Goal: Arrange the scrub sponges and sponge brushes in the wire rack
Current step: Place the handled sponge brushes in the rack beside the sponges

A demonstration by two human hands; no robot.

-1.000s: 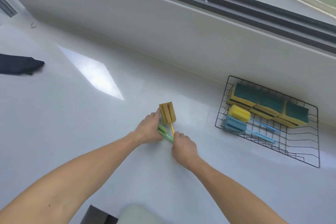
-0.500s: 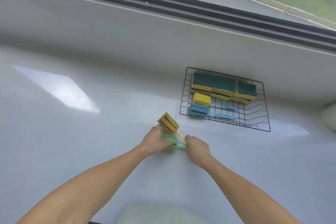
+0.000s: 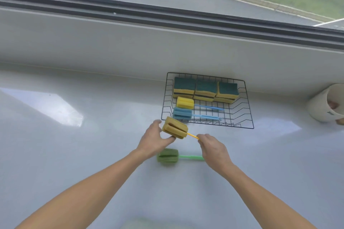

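Am lifting ochre sponge brush (image 3: 175, 127) clear off counter (image 3: 78, 154), now carrying it just near-left of wire rack (image 3: 249, 117). Left hand (image 3: 152, 140) closing around foam head; right hand (image 3: 214, 148) pinching yellow handle. Green sponge brush (image 3: 167, 156), earlier bunched under both hands, now lying alone on counter, so one more pickup remaining after this. Rack already holding scrub sponges (image 3: 205, 90) far, yellow brush (image 3: 184, 102) and blue brush (image 3: 182, 114) nearer. Am reading no legible writing; cup (image 3: 323, 106) mark at right too small.
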